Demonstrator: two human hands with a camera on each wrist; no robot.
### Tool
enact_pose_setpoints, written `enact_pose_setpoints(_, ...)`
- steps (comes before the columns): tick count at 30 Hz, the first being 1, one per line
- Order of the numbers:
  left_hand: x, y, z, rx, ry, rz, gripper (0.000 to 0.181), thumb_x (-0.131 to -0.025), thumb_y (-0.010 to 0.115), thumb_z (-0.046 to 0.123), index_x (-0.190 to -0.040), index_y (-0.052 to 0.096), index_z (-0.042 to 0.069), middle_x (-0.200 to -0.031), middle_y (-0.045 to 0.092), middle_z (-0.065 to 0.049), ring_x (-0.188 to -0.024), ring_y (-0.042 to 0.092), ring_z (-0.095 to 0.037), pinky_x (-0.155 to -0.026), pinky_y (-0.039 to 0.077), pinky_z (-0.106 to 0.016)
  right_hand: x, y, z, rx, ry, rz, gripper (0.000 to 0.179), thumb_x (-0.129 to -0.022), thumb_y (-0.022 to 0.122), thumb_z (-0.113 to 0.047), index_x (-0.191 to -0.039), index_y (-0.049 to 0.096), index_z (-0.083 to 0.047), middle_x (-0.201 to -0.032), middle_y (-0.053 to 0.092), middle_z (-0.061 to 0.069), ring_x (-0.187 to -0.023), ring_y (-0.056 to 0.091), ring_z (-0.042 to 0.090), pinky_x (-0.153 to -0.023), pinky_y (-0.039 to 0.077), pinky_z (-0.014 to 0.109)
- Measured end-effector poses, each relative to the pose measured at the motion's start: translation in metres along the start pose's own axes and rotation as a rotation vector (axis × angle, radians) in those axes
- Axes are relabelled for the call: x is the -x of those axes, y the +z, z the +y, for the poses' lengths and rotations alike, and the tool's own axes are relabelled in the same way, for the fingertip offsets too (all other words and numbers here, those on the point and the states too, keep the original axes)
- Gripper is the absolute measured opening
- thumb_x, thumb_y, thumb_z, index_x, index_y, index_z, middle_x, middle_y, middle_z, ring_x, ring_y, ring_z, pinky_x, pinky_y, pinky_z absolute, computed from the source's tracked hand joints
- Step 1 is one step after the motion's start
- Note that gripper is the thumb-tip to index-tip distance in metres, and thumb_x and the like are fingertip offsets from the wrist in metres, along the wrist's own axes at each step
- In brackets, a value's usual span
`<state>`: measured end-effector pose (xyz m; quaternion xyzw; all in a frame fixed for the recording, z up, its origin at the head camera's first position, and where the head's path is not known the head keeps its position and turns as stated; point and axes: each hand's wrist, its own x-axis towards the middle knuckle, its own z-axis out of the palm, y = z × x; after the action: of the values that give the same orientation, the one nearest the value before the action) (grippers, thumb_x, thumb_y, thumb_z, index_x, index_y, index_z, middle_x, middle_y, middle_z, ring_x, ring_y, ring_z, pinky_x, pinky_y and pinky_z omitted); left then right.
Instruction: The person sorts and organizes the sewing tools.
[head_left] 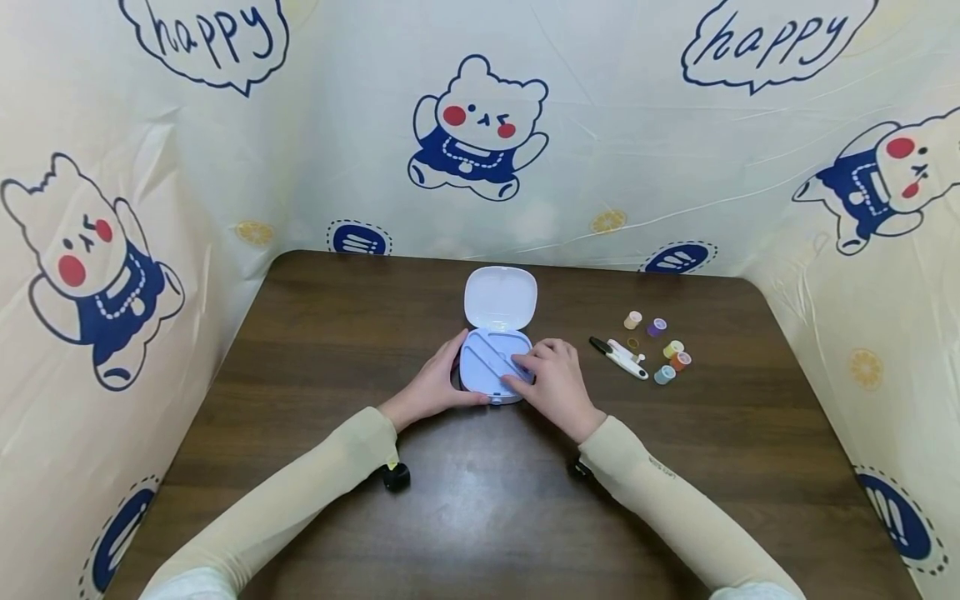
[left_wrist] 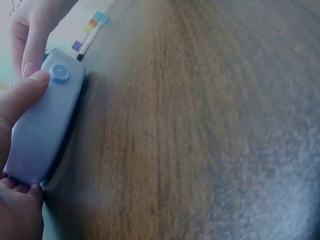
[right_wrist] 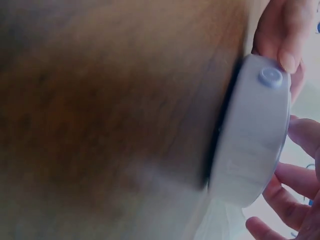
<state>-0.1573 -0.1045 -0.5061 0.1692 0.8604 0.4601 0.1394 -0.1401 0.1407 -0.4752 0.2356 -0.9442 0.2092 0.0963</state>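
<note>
A light blue sewing-kit-like case (head_left: 483, 392) lies on the table, its white lid (head_left: 501, 298) raised at the back. Inside it sits a blue tray (head_left: 480, 367) with a diagonal groove or bar. My left hand (head_left: 431, 385) grips the case from the left, thumb along the front wall near the round button (left_wrist: 60, 73). My right hand (head_left: 558, 385) reaches over the right side, its thumb and a finger touching the tray, spaced apart. In the right wrist view its fingers (right_wrist: 295, 177) are spread by the rim of the case; whether they pinch anything small is hidden.
Right of the case lie small thread spools: cream (head_left: 633, 320), purple (head_left: 657, 327), yellow (head_left: 673, 349), orange (head_left: 680, 361) and light blue (head_left: 664, 375). Beside them are a black-tipped white tool (head_left: 619, 358) and a tiny ring (head_left: 633, 342). A printed curtain (head_left: 360, 150) surrounds the brown table (head_left: 315, 333).
</note>
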Motion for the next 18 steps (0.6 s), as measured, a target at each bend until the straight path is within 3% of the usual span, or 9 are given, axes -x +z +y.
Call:
enact_pose_setpoints(7,0.0006,0.0006,-0.0005,-0.01,0.0,0.004,0.123,-0.079,0.092,0.044,-0.167,0.013,0.008,-0.17,0.024,-0.018,-0.154,0.031,-0.032,-0.123,0.029,-0.052,-0.0017,0.005,-0.007,0.107,0.019,-0.012,0.047,-0.087,0.084,-0.047,-0.114,0.081,-0.009,-0.098,0.069,0.007,-0.116,0.053,0.035,-0.112,0.03,0.065)
enact_pose_setpoints(18,0.0007,0.001,-0.0002,0.003,0.0,0.013,0.121,-0.08,0.091,0.043,-0.167,0.014,0.007,-0.17,0.024,-0.018,-0.154,0.03,-0.032,-0.123,0.029,-0.053,-0.0063,0.0089,-0.0109,0.144,0.031,0.01,0.035,-0.089,0.083,-0.04,-0.101,0.078,-0.007,-0.095,0.065,0.01,-0.115,0.055,0.036,-0.115,0.025,0.072)
